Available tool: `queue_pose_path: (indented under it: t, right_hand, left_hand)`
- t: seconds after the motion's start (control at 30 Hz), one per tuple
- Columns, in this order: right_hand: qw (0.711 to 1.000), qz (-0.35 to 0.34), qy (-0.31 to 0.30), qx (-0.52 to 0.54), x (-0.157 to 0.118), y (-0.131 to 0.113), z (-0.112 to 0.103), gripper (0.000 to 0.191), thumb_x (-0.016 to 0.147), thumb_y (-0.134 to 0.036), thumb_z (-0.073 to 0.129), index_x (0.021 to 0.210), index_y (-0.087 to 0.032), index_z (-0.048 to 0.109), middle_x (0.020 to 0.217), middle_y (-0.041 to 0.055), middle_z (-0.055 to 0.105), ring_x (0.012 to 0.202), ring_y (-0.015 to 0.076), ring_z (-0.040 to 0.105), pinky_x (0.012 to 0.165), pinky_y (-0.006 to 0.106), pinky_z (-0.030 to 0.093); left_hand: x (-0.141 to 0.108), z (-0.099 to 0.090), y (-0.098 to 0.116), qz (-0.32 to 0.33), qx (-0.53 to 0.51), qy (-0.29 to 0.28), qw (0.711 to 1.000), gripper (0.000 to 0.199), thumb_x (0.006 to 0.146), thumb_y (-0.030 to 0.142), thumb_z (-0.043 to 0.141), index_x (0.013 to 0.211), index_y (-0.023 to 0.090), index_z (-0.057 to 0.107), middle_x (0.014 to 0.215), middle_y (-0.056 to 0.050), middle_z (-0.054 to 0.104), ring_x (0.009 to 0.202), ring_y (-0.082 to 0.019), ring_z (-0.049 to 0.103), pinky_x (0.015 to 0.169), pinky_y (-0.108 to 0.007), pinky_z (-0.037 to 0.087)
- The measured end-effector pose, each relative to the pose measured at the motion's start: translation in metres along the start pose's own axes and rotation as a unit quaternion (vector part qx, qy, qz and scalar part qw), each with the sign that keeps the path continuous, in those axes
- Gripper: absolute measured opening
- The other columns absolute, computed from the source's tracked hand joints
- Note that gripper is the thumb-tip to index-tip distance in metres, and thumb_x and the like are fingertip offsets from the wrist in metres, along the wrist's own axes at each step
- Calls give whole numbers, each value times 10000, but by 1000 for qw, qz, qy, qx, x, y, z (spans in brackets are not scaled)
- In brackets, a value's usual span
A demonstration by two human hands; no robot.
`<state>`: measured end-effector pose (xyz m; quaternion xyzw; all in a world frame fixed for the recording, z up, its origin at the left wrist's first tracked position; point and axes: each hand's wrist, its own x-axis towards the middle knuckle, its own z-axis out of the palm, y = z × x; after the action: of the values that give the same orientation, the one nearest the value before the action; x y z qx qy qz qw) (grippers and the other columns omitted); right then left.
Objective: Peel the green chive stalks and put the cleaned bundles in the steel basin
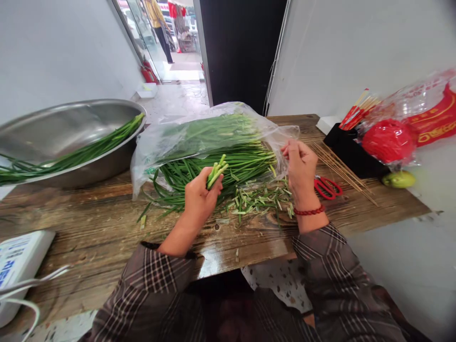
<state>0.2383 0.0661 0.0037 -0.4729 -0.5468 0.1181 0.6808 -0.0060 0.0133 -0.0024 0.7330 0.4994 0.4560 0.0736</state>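
My left hand [202, 192] is closed around a few green stalks [218, 172], their pale cut ends pointing up and right. My right hand [301, 164] pinches the edge of a clear plastic bag [285, 135] at its right side. Long green stalks [221, 164] lie in a thick pile, partly under the bag, with their pale ends to the right. Short trimmed scraps [256, 199] are scattered on the wood in front of the pile, between my hands. Red-handled scissors [327, 187] rest just right of my right wrist; their blades are hidden.
A large metal basin [76, 128] with green stalks along its near side stands at the left. Thin sticks [344, 171], a black box [359, 154] and red packaging [388, 142] are at the right. A white device with cables [26, 266] sits at the table's [107, 237] near left.
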Motion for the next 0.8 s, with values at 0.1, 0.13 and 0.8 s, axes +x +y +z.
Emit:
queue_pose_path:
  t: [0.1, 0.13, 0.8]
  right_hand:
    - [986, -77, -73, -132, 3, 10, -5, 147, 886, -287, 544, 889, -207, 667, 930, 52, 679, 871, 181, 607, 790, 341, 485]
    - [975, -97, -105, -171, 2, 13, -7, 158, 880, -254, 544, 950, -216, 680, 989, 59, 686, 925, 198, 607, 843, 370, 477]
    - [951, 67, -280, 109, -11, -11, 1, 158, 788, -360, 706, 844, -212, 708, 833, 15, 697, 778, 141, 614, 713, 290, 484]
  left_hand:
    - [0, -8, -6, 104, 127, 118, 979, 179, 873, 259, 513, 986, 175, 624, 773, -41, 664, 685, -170, 611, 656, -281, 417]
    - [0, -11, -7, 136, 167, 136, 967, 199, 855, 245, 517, 999, 174, 634, 767, -52, 660, 697, -187, 609, 666, -299, 409]
    - [4, -4, 8, -15, -63, 62, 996, 253, 933, 365, 500, 932, 167, 657, 928, -64, 695, 865, -169, 649, 807, -297, 507]
